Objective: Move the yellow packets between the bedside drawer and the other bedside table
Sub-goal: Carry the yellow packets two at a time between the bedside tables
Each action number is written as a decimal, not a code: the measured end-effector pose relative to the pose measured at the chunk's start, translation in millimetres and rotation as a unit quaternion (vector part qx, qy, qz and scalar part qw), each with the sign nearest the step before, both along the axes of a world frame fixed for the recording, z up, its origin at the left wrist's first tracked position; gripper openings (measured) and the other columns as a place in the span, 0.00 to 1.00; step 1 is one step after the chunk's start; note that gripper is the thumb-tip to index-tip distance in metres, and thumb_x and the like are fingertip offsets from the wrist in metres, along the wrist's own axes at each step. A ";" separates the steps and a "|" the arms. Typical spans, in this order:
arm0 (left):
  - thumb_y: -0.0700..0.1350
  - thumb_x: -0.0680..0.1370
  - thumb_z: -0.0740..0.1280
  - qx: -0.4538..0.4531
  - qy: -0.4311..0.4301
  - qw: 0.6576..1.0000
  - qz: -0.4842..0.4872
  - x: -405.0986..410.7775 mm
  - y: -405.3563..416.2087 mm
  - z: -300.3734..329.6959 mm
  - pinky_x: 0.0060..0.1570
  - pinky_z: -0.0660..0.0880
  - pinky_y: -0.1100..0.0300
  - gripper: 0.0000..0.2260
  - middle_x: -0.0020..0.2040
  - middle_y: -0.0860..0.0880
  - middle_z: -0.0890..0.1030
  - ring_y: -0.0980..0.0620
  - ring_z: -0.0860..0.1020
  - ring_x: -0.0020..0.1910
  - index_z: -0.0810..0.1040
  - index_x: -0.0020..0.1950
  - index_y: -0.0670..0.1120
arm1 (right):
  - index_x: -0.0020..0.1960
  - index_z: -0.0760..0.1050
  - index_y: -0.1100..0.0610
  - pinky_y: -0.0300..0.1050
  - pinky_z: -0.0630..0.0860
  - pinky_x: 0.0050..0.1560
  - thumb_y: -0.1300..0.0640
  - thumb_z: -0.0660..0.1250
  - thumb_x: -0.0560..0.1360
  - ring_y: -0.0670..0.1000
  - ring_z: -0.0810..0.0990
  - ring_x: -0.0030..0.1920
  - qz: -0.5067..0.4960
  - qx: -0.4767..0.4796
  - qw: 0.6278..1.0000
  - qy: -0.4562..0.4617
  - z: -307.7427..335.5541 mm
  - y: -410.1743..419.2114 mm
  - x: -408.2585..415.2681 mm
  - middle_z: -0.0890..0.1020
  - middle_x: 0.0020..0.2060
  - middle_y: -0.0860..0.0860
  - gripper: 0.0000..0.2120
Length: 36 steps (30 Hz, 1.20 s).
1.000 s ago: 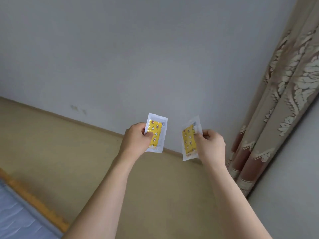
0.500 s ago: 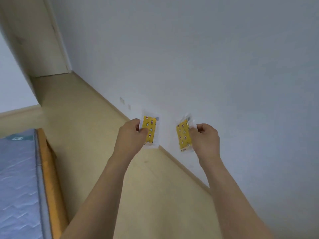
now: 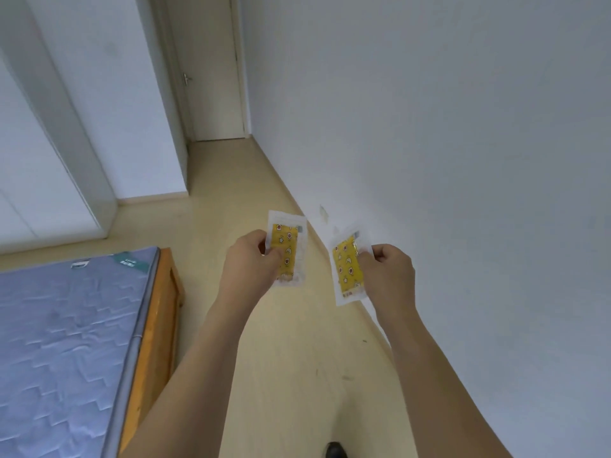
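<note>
No words can be read here; the two yellow packets show only small drawn shapes; the green tag on the mattress has white marks, too small and blurry to read.

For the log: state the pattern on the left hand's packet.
Yellow with small stars and moons, white border; head view.

Bare forearms, no sleeves; perhaps a dark shoe below.
</note>
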State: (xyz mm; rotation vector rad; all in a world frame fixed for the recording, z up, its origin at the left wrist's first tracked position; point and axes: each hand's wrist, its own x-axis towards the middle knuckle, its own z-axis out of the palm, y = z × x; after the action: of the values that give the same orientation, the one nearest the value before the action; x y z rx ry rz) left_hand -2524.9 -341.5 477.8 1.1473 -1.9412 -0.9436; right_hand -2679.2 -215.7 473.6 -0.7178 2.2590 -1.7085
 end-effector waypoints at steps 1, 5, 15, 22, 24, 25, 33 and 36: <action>0.44 0.75 0.66 -0.003 -0.003 1.000 0.010 -13.0 -25.6 -2.7 0.40 0.80 0.45 0.06 0.43 0.46 0.83 0.44 0.82 0.43 0.80 0.47 0.42 | 0.39 0.75 0.61 0.48 0.74 0.35 0.57 0.63 0.73 0.57 0.79 0.37 0.011 -0.003 1.000 -0.001 -3.0 -29.5 -15.8 0.81 0.37 0.55 0.08; 0.44 0.75 0.66 0.004 -0.002 0.999 0.053 -54.8 -133.7 6.7 0.42 0.81 0.44 0.06 0.42 0.47 0.84 0.45 0.83 0.43 0.80 0.47 0.44 | 0.39 0.77 0.60 0.52 0.79 0.41 0.57 0.63 0.73 0.57 0.82 0.40 0.067 -0.008 0.998 0.004 6.5 -154.8 -71.9 0.82 0.37 0.54 0.08; 0.41 0.79 0.65 0.011 0.028 0.978 0.205 -49.9 -392.4 22.3 0.33 0.75 0.64 0.04 0.42 0.55 0.82 0.57 0.81 0.41 0.80 0.50 0.47 | 0.39 0.76 0.59 0.47 0.75 0.33 0.58 0.63 0.72 0.56 0.83 0.39 0.224 -0.010 0.974 -0.014 24.4 -480.6 -93.4 0.83 0.37 0.52 0.06; 0.42 0.79 0.65 0.018 0.030 0.971 0.235 -49.6 -613.8 6.0 0.31 0.72 0.66 0.04 0.42 0.56 0.82 0.61 0.79 0.39 0.78 0.48 0.51 | 0.38 0.76 0.56 0.48 0.77 0.37 0.59 0.63 0.72 0.54 0.83 0.40 0.265 -0.009 0.964 -0.007 9.6 -719.6 -91.1 0.82 0.37 0.50 0.06; 0.41 0.79 0.65 0.023 0.030 0.971 0.234 -50.2 -678.9 15.4 0.30 0.71 0.66 0.06 0.41 0.53 0.81 0.58 0.79 0.38 0.77 0.44 0.49 | 0.37 0.75 0.56 0.50 0.79 0.39 0.58 0.63 0.72 0.54 0.83 0.40 0.265 -0.007 0.964 -0.010 18.1 -787.5 -93.9 0.82 0.37 0.49 0.06; 0.40 0.79 0.65 0.018 0.031 0.970 0.242 -51.3 -710.3 20.8 0.29 0.69 0.66 0.08 0.39 0.53 0.80 0.57 0.78 0.36 0.75 0.40 0.49 | 0.37 0.75 0.56 0.51 0.80 0.39 0.58 0.63 0.72 0.54 0.83 0.40 0.264 -0.009 0.964 -0.011 22.4 -819.4 -95.4 0.83 0.37 0.49 0.06; 0.39 0.77 0.65 0.042 0.023 0.964 0.262 -79.6 -943.1 19.4 0.26 0.66 0.68 0.14 0.33 0.56 0.75 0.59 0.74 0.30 0.70 0.34 0.52 | 0.39 0.76 0.57 0.50 0.79 0.38 0.58 0.63 0.72 0.54 0.83 0.40 0.251 -0.006 0.967 -0.036 9.5 -1050.7 -121.8 0.83 0.38 0.51 0.05; 0.39 0.77 0.65 0.048 0.015 0.955 0.291 -76.3 -1031.5 2.4 0.25 0.67 0.69 0.12 0.33 0.55 0.75 0.58 0.75 0.31 0.71 0.35 0.51 | 0.37 0.76 0.57 0.45 0.74 0.35 0.59 0.63 0.72 0.54 0.80 0.36 0.269 -0.004 0.962 -0.036 -8.7 -1152.1 -121.0 0.82 0.37 0.52 0.06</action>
State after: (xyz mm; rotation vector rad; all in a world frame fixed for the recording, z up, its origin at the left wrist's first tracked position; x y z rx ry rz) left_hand -2601.2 -1373.0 480.1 1.6269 -1.4086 -0.7259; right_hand -2800.2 -1367.7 465.0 -1.1238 1.7818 -1.4469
